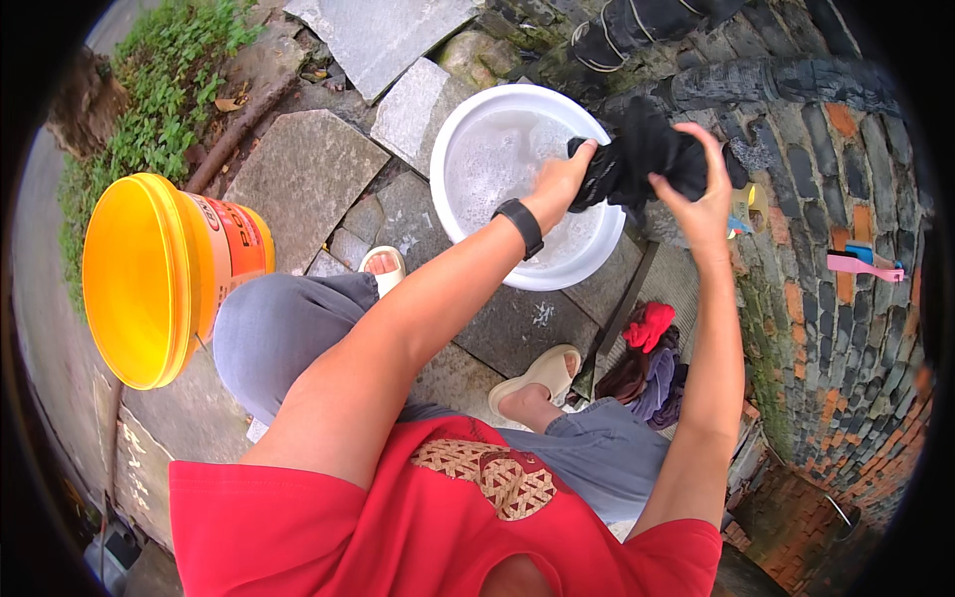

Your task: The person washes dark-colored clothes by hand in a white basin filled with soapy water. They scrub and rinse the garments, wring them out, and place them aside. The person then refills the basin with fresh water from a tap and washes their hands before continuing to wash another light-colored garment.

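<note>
Black wet-looking cloth [642, 160] is bunched between my two hands over the right rim of a white round basin [448, 201]. My left hand [559, 183], with a dark band on its wrist, grips the cloth's left end. My right hand [701, 190] holds its right part, thumb and forefinger spread wide across the folds; the other fingers are largely hidden. Sudsy water [500, 160] fills the basin. Right of my foot, a red cloth [649, 326] lies beside dark and purple cloths [656, 380] on a ridged slab.
A yellow bucket [138, 280] lies to the left on stone paving [313, 179]. On the right rises a brick wall [821, 328], with a pink-handled brush [865, 265] and a blue item by it. More dark cloth [634, 26] with pale cords is at the top. Greenery grows upper left.
</note>
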Tool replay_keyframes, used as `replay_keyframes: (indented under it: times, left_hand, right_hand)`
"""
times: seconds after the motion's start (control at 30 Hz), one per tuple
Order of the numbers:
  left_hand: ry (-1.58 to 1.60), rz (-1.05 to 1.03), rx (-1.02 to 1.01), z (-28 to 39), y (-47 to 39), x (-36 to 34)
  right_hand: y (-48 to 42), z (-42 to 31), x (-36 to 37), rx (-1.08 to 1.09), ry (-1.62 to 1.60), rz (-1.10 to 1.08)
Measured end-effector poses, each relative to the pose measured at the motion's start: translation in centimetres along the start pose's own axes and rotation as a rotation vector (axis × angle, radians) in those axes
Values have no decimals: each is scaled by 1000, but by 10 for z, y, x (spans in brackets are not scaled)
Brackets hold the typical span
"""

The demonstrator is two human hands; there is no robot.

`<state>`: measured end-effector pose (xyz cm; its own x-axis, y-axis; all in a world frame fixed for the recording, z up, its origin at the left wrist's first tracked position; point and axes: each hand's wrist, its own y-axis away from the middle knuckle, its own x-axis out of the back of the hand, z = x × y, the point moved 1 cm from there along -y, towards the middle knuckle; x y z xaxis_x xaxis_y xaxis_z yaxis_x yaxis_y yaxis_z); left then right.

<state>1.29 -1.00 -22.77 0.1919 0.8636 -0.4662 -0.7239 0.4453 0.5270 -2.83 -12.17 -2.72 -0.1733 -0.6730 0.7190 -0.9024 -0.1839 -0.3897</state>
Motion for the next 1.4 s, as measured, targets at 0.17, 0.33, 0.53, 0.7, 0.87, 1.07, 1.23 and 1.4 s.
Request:
replay_keyframes:
  times: [0.17, 0.33, 0.53, 0.7, 0.87, 1.07, 1.23, 1.4]
  left_hand:
    - [627, -776, 156, -9, 16, 2]
    - [639, -329, 235, 4, 33, 13]
    - [765, -566, 158, 11, 23, -7]
    - [670, -563, 174, -2, 53, -59]
    - [586, -593, 61, 2, 50, -48]
    - [228, -70, -87, -6, 52, -42]
    - [402, -82, -1, -4, 53, -34]
    - [378, -249, -15, 3, 54, -40]
  right_hand:
    - [55, -15, -45, 353, 170, -242]
    - [82, -13, -47, -60, -197, -562]
    - [89, 89, -33, -1021, -1129, 45]
    - [66, 109, -49, -670, -1599, 39]
    - [29, 83, -41, -664, -1258, -60]
    - [-1, 67, -76, -731, -538, -313]
    - [15, 106, -102, -895, -526, -44]
    - [27, 125, -91, -680, -447, -3]
